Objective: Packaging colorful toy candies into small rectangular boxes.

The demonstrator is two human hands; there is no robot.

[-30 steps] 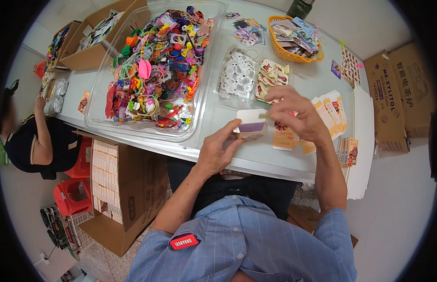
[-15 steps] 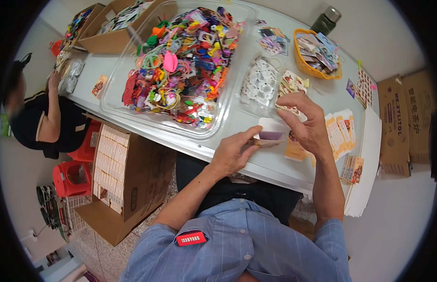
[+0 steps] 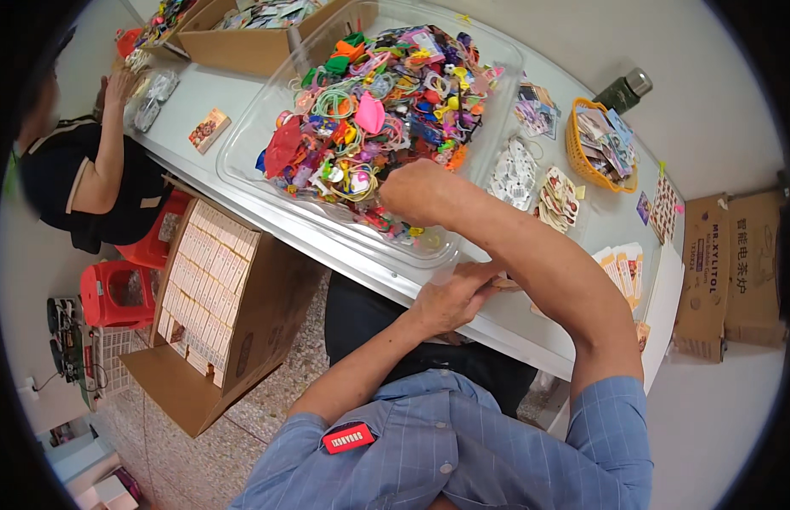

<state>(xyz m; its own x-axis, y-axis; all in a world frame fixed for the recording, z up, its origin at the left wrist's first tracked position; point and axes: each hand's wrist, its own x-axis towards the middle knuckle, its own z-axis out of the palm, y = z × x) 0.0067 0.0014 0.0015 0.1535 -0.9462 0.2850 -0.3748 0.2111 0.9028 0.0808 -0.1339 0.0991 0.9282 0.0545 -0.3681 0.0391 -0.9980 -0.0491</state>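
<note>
My left hand (image 3: 450,299) is closed around a small open paper box (image 3: 504,283) at the table's front edge; my right forearm covers most of that box. Over the near right part of a clear plastic bin (image 3: 242,178), my right hand (image 3: 419,194) reaches down into a heap of colourful small toys and hair ties (image 3: 369,115). Its fingers point downward and are hidden, so what they touch cannot be made out. Right of the bin lie a pile of small white packets (image 3: 514,174) and a pile of cream and red printed pieces (image 3: 558,200).
A yellow basket of cards (image 3: 573,140) and a dark green flask (image 3: 624,91) stand at the back right. Fanned printed cards (image 3: 620,272) lie at right. A carton of small boxes (image 3: 206,280) and red stools (image 3: 114,293) are at left, near another person (image 3: 89,178).
My right hand has moved left from above the small box to the heap in the bin. My left hand still holds the box. The view has shifted slightly.
</note>
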